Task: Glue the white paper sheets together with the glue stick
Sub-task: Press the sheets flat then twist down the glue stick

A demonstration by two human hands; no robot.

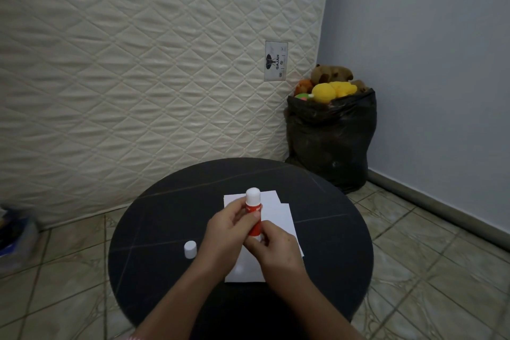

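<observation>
A cream quilted mattress (138,63) leans behind a round black table (154,229) bearing overlapping white paper sheets (281,218). Above them, left hand (226,232) and right hand (273,250) both grip the red-and-white glue stick (253,211), likely twisting glue out; a small white cap (190,249) stands beside. Next, rub glue onto the paper.

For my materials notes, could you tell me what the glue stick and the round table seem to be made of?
Glue stick: probably plastic, smooth red barrel with an evenly moulded white end. Round table: dark, matte top with faint pale lines; whether laminate, stone or painted wood is unclear.
</observation>
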